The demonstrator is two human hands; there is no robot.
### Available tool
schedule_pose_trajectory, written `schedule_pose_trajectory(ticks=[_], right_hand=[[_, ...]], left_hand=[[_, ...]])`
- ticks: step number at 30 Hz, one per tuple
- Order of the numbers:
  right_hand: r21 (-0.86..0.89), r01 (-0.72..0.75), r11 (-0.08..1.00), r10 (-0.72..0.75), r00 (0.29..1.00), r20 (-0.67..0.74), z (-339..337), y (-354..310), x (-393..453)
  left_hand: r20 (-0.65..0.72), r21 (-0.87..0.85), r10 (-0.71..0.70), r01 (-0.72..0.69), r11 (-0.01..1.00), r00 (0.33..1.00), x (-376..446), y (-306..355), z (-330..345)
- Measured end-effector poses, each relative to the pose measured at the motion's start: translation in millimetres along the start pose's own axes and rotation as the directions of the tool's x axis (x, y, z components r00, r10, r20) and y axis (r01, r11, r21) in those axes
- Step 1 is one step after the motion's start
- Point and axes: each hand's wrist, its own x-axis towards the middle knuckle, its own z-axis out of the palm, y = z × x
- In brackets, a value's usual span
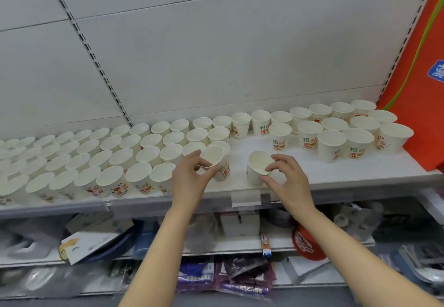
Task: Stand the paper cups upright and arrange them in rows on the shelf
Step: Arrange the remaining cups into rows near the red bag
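Several white paper cups with red and green print stand upright in tight rows (101,158) over the left half of the white shelf (336,174). A looser group of cups (336,129) stands at the right. My left hand (192,179) grips a tilted cup (216,156) at the right end of the rows. My right hand (286,177) pinches the rim of another cup (258,166) that leans toward me on the bare middle of the shelf.
An orange bag (422,90) leans on the shelf's right end, against the grey back panel (216,54). Price-tag holders (245,198) hang on the front edge. Lower shelves (216,246) hold mixed packets and boxes.
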Motion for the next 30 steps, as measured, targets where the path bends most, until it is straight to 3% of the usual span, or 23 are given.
schedule_pose_trajectory(ticks=[5, 10, 18, 23, 26, 30], right_hand=[[0.009, 0.049, 0.999, -0.050, 0.995, 0.085, 38.3, -25.4, 10.8], [-0.070, 0.063, 0.996, -0.052, 0.987, 0.150, 58.9, -35.4, 21.9], [-0.150, 0.095, 0.984, -0.069, 0.983, 0.170, 69.1, -41.7, 28.1], [-0.268, 0.116, 0.957, -0.071, 0.982, 0.173, 78.5, -54.7, 31.7], [-0.215, 0.121, 0.969, -0.075, 0.975, 0.210, 90.0, -63.5, 30.0], [-0.119, 0.198, 0.973, -0.184, 0.975, 0.125, 81.1, -51.8, 30.9]], left_hand=[[0.035, 0.149, -0.024, 0.019, 0.989, 0.999, 5.3, -25.1, -48.8], [0.104, 0.269, -0.019, -0.010, 0.963, 0.994, 11.6, -46.2, -56.1], [0.183, 0.447, 0.110, -0.182, 0.876, 0.977, 22.5, -51.5, -54.4], [0.250, 0.496, 0.141, -0.251, 0.831, 0.958, 27.3, -50.3, -53.1], [0.256, 0.499, 0.153, -0.267, 0.825, 0.954, 29.6, -50.0, -52.9], [0.304, 0.441, 0.183, -0.309, 0.843, 0.935, 32.8, -52.0, -55.5]])
